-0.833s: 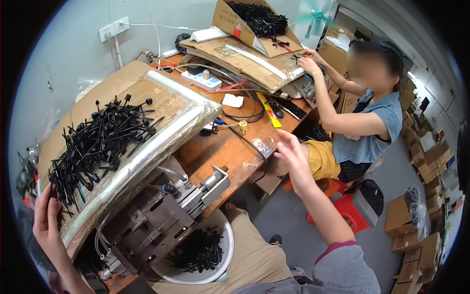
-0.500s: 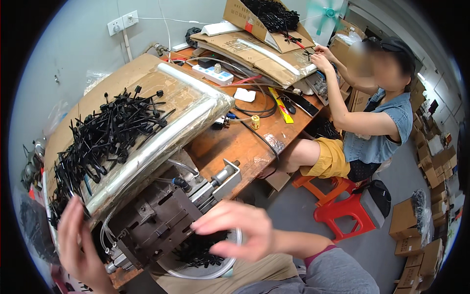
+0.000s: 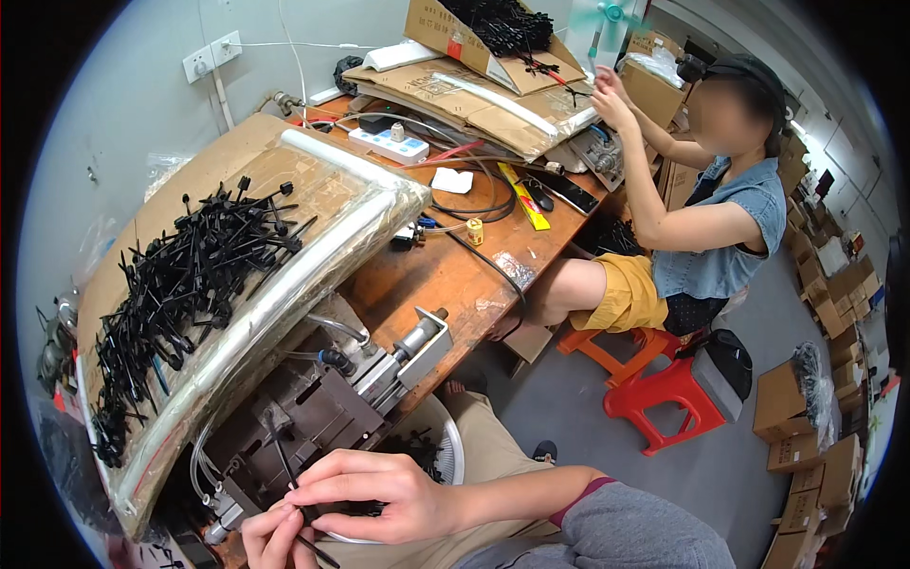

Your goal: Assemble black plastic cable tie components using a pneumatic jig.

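Both hands in front of the dark brown metal fixture with slots and bolts (image 3: 318, 412), at the near edge of the orange-brown wooden table (image 3: 393, 284).

Right hand (image 3: 391, 493): thumb and index together, pinching a thin, straight black plastic strip (image 3: 282, 449). Strip slants, upper end over the fixture, a black length also showing below the fingers. Left hand (image 3: 273, 539): low in view, fingertips closed on the same spot just beside the right's. Fingers cover the middle, so can't tell if that's one strip or two overlapped.

Round white plastic basket (image 3: 458, 453) sits below the fixture, partly behind the right hand, black pieces in it. Left of the fixture: tangled heap of black plastic ties with small heads (image 3: 204, 270) on a flat brown cardboard sheet (image 3: 327, 194) with a clear-film-wrapped edge.

Farther back on the table: white multi-socket power strip (image 3: 390, 145), flat yellow packet (image 3: 524, 196). Co-worker in a blue denim vest (image 3: 716, 213) at the far right, both hands raised near the stacked cardboard.
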`<action>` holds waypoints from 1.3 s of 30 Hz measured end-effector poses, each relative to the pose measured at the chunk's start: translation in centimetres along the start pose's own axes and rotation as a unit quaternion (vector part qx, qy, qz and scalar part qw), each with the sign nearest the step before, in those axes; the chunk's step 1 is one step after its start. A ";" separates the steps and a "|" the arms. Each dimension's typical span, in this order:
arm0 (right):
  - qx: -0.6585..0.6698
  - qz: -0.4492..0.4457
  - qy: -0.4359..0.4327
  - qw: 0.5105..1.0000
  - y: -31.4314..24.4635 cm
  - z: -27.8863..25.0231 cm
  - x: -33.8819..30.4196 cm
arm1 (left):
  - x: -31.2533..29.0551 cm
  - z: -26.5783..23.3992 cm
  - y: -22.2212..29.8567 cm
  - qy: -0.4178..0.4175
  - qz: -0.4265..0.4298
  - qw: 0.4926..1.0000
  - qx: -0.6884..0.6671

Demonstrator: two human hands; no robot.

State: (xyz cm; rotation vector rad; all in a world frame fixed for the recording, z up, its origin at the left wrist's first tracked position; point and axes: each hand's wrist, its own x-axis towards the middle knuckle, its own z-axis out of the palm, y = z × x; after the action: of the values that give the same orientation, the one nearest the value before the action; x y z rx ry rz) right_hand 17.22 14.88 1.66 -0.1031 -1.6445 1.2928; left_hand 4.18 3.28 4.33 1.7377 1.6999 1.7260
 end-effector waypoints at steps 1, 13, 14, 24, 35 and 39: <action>0.003 0.013 -0.005 1.000 0.0 0.1 -0.1 | -0.1 -0.1 0.0 0.000 0.000 1.000 0.014; -0.281 -0.054 -0.209 0.935 2.4 -0.2 -1.4 | -2.4 -1.5 -1.7 0.125 -0.154 0.980 -0.019; -0.303 -0.060 -0.219 0.926 2.7 0.0 -1.5 | -2.4 -1.5 -1.6 0.135 -0.162 0.977 -0.035; -0.479 -0.077 -0.268 0.832 2.3 1.6 -1.2 | -3.7 -2.1 -2.1 0.174 -0.177 0.954 -0.166; -0.514 -0.047 -0.309 0.799 1.3 2.1 -0.4 | -4.2 -2.6 -2.1 0.179 -0.178 0.963 -0.095; -0.514 -0.050 -0.286 0.807 1.9 1.2 0.4 | -3.0 -1.5 -2.7 0.160 -0.140 0.970 -0.118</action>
State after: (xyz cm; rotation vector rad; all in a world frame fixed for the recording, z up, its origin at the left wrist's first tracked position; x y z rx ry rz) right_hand 15.32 15.08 0.53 -0.2889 -2.6886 0.1907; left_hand 2.47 1.15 1.07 1.1074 1.6704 2.0523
